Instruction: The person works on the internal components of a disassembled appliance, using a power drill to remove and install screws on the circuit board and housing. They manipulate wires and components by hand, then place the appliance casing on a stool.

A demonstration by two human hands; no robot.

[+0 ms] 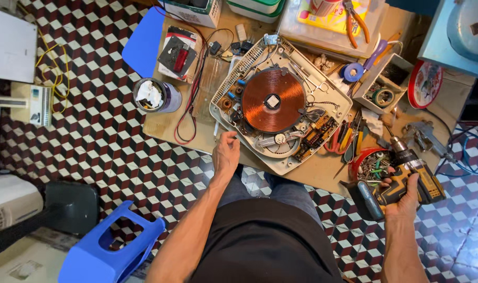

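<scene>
An opened induction cooker [233, 78] lies on the workbench, its copper coil [273, 100] and circuit boards bared. My left hand [226, 153] rests at the cooker's near-left edge, its fingers pinched at the casing rim; whether it holds anything is too small to tell. My right hand [404, 196] grips a yellow and black cordless drill [401, 181] off the bench's right front corner, with the chuck pointing up toward the bench. A red bowl of screws [372, 162] sits just left of the drill.
Pliers and screwdrivers [343, 139] lie right of the cooker. A multimeter [177, 55] with red and black leads, a cup [154, 96], tape rolls [352, 72] and a parts box [383, 84] crowd the wooden bench [163, 123]. A blue stool [110, 249] stands on the tiled floor at lower left.
</scene>
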